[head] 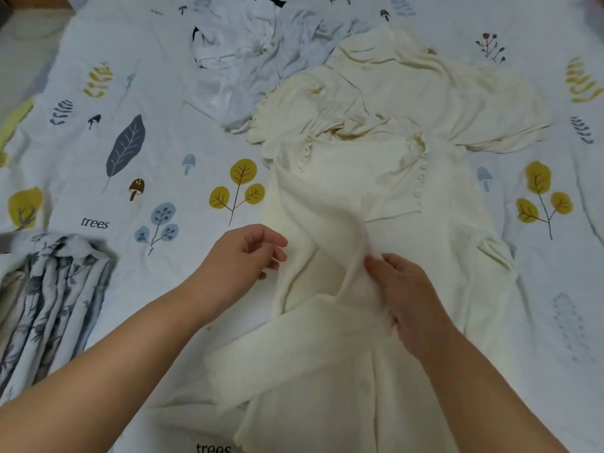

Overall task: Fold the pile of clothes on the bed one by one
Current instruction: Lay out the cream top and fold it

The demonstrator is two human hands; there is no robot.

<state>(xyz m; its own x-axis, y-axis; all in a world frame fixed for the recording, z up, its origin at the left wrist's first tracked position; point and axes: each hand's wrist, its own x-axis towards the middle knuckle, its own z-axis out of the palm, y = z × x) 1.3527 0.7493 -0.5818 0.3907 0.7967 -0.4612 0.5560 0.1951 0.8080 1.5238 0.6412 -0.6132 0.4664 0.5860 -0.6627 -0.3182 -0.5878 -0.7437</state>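
Head view: I see the cream cardigan [330, 204] spread on the bed [130, 93], buttons up the middle. The left hand [242, 256] pinches its left edge, the right hand [405, 295] clenches a sleeve crossing the front. Behind lies a cream garment [425, 89] and a white pile [248, 57]. A folded floral piece [49, 305] sits left.

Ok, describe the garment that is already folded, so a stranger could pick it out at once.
Start from the bed sheet, white with printed leaves and mushrooms. Go to its near left edge, left of the left hand: the folded shirt lies there alone. Its grey ink-style tree print sets it apart from the plain cream cardigan being folded and the cream and white clothes piled beyond.
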